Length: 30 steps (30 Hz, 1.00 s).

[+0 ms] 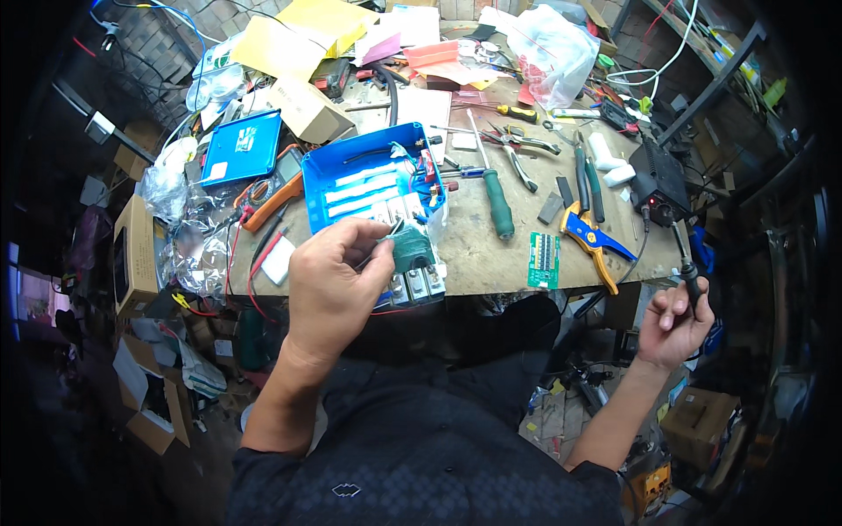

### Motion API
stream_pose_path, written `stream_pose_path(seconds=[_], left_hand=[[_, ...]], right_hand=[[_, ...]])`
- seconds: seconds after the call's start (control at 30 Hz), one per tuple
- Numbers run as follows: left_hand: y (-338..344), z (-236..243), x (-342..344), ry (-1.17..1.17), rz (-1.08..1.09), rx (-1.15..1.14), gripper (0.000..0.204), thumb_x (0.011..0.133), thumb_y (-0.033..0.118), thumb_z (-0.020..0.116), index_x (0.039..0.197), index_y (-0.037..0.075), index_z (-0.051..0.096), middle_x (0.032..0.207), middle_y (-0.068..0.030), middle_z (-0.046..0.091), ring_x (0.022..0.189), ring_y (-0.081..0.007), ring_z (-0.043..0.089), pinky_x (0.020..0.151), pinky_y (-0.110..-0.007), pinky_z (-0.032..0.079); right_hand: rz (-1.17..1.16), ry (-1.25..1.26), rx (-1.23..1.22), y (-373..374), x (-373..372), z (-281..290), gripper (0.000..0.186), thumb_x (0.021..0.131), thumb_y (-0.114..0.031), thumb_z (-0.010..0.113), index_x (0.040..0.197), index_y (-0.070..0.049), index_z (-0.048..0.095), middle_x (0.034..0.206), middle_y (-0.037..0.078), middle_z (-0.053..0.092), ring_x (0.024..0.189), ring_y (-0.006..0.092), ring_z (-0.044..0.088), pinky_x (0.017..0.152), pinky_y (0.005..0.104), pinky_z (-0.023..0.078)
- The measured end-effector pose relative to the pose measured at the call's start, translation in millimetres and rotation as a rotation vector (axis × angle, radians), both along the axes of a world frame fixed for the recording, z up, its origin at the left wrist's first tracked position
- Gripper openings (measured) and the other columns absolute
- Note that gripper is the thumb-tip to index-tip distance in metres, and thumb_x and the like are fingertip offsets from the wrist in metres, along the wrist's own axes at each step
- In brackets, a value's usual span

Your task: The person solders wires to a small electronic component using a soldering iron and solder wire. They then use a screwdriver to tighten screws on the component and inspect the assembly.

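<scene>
At the front middle of the bench, my left hand (338,280) is closed on a dark green flat piece (411,252), over silver cells with metal tabs (412,285) at the blue plastic case (368,149). Wires and red parts sit inside the case's right end. On the right, my right hand (675,320) grips a black soldering iron (688,272), its metal end pointing up beside a black station (658,188) with a red light. A small green circuit board (545,260) lies on the bench between my hands, next to blue-and-yellow wire strippers (592,241).
A green-handled screwdriver (498,206), pliers (517,153) and white pieces lie on the bench (474,276). A blue lid (241,149), orange multimeter (267,206) and plastic bags are at left; paper, cardboard and a white bag (553,61) crowd the back. Boxes (697,425) stand below.
</scene>
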<state>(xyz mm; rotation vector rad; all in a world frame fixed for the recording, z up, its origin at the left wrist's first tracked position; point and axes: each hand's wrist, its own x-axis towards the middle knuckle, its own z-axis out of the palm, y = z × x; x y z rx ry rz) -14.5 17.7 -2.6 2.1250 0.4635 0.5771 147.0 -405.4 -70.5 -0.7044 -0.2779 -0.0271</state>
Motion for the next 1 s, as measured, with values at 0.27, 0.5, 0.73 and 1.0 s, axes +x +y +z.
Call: stream_pose_path(seconds=[0.27, 0.5, 0.73, 1.0], left_hand=[[5.7, -4.3, -14.4, -0.049, -0.009, -0.039, 0.017, 0.098, -0.002, 0.079, 0.114, -0.004, 0.078, 0.092, -0.0108, 0.081, 0.077, -0.0137, 0.079, 0.071, -0.027, 0.061], [14.2, -6.7, -28.1, -0.050, -0.019, -0.023, 0.020, 0.100, -0.004, 0.078, 0.120, -0.002, 0.077, 0.095, -0.0037, 0.078, 0.081, -0.0068, 0.073, 0.073, -0.023, 0.057], [26.4, -33.2, -38.6, -0.098, -0.016, -0.026, 0.023, 0.101, -0.007, 0.075, 0.124, -0.003, 0.075, 0.098, -0.0018, 0.074, 0.090, -0.0079, 0.071, 0.084, -0.025, 0.056], [32.2, -46.2, -61.1, -0.027, -0.018, -0.084, 0.025, 0.103, -0.004, 0.073, 0.127, -0.001, 0.073, 0.097, 0.0004, 0.071, 0.089, -0.0073, 0.067, 0.082, -0.024, 0.053]], right_hand=[[-0.465, 0.212, -0.052, -116.5, 24.5, -14.7, 0.022, 0.112, -0.021, 0.063, 0.100, -0.002, 0.065, 0.083, 0.006, 0.066, 0.062, 0.0126, 0.055, 0.086, 0.0320, 0.062], [-0.540, 0.262, 0.049, -192.9, 40.2, -73.3, 0.023, 0.109, -0.016, 0.071, 0.092, -0.007, 0.059, 0.081, 0.004, 0.064, 0.065, 0.0141, 0.056, 0.082, 0.0314, 0.063], [-0.550, 0.290, 0.297, -146.4, 76.8, -141.3, 0.029, 0.105, -0.025, 0.062, 0.104, 0.002, 0.073, 0.089, 0.019, 0.075, 0.079, 0.0278, 0.071, 0.080, 0.0459, 0.060], [-0.909, 0.449, 0.069, -83.4, 101.7, -134.3, 0.025, 0.112, -0.026, 0.059, 0.108, -0.002, 0.065, 0.100, 0.013, 0.076, 0.076, 0.0239, 0.072, 0.081, 0.0396, 0.066]])
